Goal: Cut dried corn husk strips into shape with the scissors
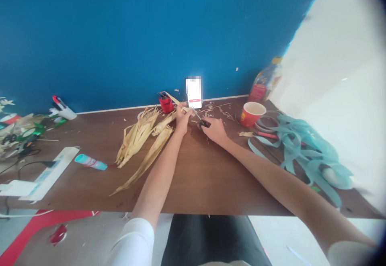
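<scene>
Surface: wooden desk [196,177], husks [135,137] laid left of phone [194,93]
Wall [120,37]: blue, seen behind phone
Left hand [182,118]: closed on husk strip [171,100]
Right hand [214,131]: closed on scissors [202,123]

**A craft workroom built around a wooden bench**

The bench [205,177] stands against a blue painted wall [120,37]. Dried corn husks [135,137] and scissors [202,123] occupy its middle, among cut scraps [224,111]. Teal strips [301,149] heap at its right end, and a teal tube [90,162] lies left of centre, all materials of handicraft work.
</scene>
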Tool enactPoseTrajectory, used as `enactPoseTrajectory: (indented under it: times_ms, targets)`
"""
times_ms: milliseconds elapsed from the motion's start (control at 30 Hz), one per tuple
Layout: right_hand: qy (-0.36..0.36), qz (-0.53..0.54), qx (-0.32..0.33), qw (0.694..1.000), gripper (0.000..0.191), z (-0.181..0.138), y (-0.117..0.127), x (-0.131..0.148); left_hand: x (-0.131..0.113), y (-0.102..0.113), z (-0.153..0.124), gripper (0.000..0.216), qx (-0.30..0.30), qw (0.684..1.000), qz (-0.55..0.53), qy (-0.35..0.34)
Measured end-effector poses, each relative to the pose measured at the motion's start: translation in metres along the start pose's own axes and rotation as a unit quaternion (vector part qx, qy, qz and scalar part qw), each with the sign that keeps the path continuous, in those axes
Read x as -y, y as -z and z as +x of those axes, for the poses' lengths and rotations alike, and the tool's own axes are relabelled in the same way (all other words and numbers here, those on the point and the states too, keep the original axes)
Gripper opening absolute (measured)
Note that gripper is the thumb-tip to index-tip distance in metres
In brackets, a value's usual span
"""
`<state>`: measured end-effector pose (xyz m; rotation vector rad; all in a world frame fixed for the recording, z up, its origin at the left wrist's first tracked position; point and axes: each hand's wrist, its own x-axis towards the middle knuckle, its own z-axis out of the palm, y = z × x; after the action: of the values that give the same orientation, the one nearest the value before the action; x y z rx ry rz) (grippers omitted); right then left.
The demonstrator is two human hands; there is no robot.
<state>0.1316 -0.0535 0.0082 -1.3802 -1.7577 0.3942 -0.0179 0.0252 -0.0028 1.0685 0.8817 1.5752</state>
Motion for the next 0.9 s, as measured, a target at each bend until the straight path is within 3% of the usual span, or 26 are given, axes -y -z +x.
enactPoseTrajectory:
  times_ms: [367, 700, 900]
  targets:
    - [-0.010, -0.009, 0.024, 1.000, 0.024, 0.0006, -0.0003, -0.0021, -0.0017, -0.0022, 0.0000, 0.049, -0.001, 0.999, 0.044, 0.000]
    - [-0.009, 0.015, 0.014, 1.000, 0.024, 0.0007, 0.0001, -0.0016, -0.0007, -0.0019, 0.0002, 0.053, 0.023, 1.000, 0.017, 0.010]
    - [-0.024, 0.058, -0.019, 0.998, 0.022, 0.0014, 0.0025, -0.0014, 0.0002, -0.0038, -0.0032, 0.078, 0.028, 0.999, 0.017, 0.008]
